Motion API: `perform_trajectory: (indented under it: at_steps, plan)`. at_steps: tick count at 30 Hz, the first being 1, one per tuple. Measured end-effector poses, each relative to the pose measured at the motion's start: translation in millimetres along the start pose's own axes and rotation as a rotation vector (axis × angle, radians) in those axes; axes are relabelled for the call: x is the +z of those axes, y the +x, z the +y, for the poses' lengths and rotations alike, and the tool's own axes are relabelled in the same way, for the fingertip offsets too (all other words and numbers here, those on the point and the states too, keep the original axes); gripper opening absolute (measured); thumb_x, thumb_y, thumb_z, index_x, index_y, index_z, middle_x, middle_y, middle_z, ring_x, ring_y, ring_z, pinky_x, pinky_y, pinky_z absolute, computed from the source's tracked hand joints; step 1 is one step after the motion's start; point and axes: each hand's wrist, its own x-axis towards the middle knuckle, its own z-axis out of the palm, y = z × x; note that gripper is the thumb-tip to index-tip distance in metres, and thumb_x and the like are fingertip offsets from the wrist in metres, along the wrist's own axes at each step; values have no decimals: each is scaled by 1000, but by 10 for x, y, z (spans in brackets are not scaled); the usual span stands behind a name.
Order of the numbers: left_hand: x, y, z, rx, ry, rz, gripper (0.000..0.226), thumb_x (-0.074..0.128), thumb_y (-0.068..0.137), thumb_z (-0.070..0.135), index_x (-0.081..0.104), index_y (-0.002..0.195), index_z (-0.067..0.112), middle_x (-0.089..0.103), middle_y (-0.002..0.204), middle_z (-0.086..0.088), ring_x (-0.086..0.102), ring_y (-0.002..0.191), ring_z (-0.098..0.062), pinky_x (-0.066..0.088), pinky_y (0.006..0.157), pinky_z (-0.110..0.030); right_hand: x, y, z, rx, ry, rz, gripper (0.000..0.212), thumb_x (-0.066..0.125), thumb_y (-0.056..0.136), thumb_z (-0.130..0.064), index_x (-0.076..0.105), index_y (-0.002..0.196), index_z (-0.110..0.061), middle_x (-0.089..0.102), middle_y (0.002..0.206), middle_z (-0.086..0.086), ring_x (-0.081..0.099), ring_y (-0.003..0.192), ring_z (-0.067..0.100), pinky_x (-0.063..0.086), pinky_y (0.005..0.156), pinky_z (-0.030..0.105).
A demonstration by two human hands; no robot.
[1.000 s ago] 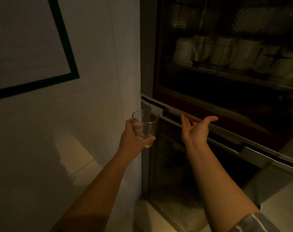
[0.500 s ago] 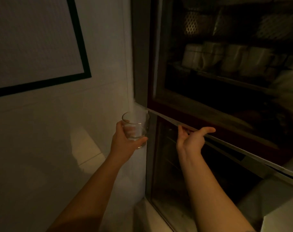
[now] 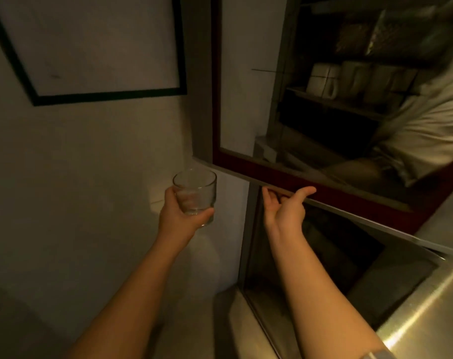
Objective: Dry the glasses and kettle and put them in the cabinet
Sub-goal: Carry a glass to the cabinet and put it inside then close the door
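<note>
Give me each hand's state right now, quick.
Left hand: grips the glass.
Right hand: fingers hooked under the cabinet door bottom edge, gripping it.

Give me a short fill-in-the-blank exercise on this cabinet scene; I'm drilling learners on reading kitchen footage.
1. The left hand holds a clear ____, upright.
2. The right hand hooks its fingers under the bottom edge of the cabinet door, whose frame is dark ____.
3. On a shelf inside the cabinet stands a row of white ____.
4. On the wall to the left hangs a board with a ____ frame.

Missing words: glass; red; mugs; black
</note>
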Motion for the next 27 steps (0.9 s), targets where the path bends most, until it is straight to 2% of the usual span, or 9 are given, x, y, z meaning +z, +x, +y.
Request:
perform_trajectory:
  at_steps: [2, 4, 5, 9, 15, 18, 20, 27]
  plan:
    - [-109, -224, -5, -10, 20, 51, 83, 91, 53, 33, 44, 121, 27, 62, 115, 4, 64, 103, -13, 53, 84, -26, -74, -157, -1, 38, -21, -27, 70, 40, 93, -54, 19, 149, -17, 28, 152, 17, 39, 134, 34, 41, 105, 49]
    - [-211, -453, 22, -22, 38, 103, 78, 91, 59, 22, 44, 121, 24, 61, 114, 5, 62, 103, -11, 47, 78, -13, -157, -291, -2, 70, -44, -54, 68, 41, 93, -53, 21, 149, -20, 30, 151, 17, 39, 134, 34, 41, 105, 50]
    - [-257, -560, 37, -29, 44, 128, 76, 90, 61, 19, 44, 120, 23, 61, 114, 5, 61, 104, -12, 44, 76, -11, -201, -347, -6, 81, -58, -61, 67, 42, 93, -53, 21, 148, -21, 31, 151, 17, 39, 134, 34, 41, 105, 51]
    - [-418, -934, 75, -37, 86, 187, 75, 90, 60, 23, 42, 117, 27, 59, 119, 2, 59, 107, -15, 45, 87, -26, -337, -569, -73, 108, -101, -77, 66, 43, 93, -53, 24, 147, -20, 36, 147, 18, 41, 132, 35, 42, 103, 51]
    - [-581, -1389, 229, -35, 96, 250, 79, 90, 60, 22, 43, 123, 26, 58, 123, 1, 58, 111, -16, 44, 91, -27, -500, -865, -141, 156, -161, -93, 65, 42, 93, -55, 30, 145, -17, 45, 139, 19, 45, 129, 36, 46, 100, 51]
    - [-689, -1695, 297, -39, 121, 267, 82, 90, 60, 24, 42, 126, 24, 57, 123, 3, 57, 111, -15, 43, 90, -27, -606, -1006, -186, 168, -195, -99, 62, 43, 93, -55, 34, 142, -18, 56, 117, 11, 49, 126, 36, 48, 98, 50]
    - [-753, -1961, 365, -47, 133, 300, 84, 90, 60, 23, 42, 130, 20, 56, 123, 3, 55, 111, -15, 42, 90, -27, -674, -1116, -242, 179, -221, -110, 60, 43, 93, -54, 35, 140, -19, 56, 106, 8, 50, 124, 36, 49, 96, 50]
    - [-989, -3076, 440, -103, 124, 383, 79, 90, 60, 22, 40, 121, 30, 57, 121, 6, 57, 111, -14, 42, 94, -28, -911, -1567, -547, 234, -333, -138, 59, 43, 94, -54, 37, 140, -17, 55, 125, 14, 54, 120, 34, 51, 93, 49]
